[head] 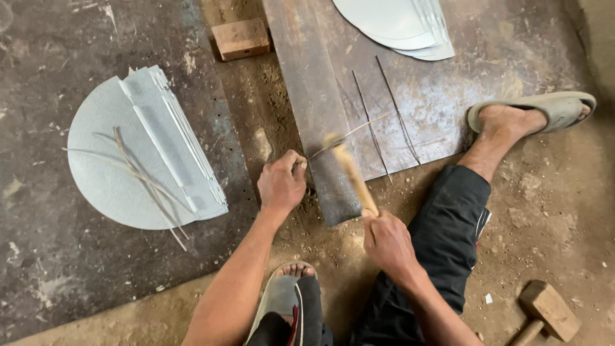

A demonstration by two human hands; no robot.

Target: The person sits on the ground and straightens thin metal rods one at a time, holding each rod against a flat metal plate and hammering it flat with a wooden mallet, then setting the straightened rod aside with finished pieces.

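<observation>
My left hand [282, 182] pinches one end of a thin metal wire [349, 134] that lies across a rusty steel bar [312, 102] on the ground. A wooden-handled hammer [354, 178] is gripped in my right hand [386, 240], its blurred head over the wire just right of my left fingers. Two more straight wires [384, 118] rest on the worn metal plate [448, 83] behind the bar. I sit on the ground with my right leg stretched out and a sandalled foot [532, 115] on the plate's edge.
A round grey sheet-metal disc [106, 173] at left carries a stack of folded metal strips [176, 144] and a few bent wires. More cut discs [400, 25] lie at the top. A wooden block [241, 38] and a wooden mallet [544, 314] lie on the dirt.
</observation>
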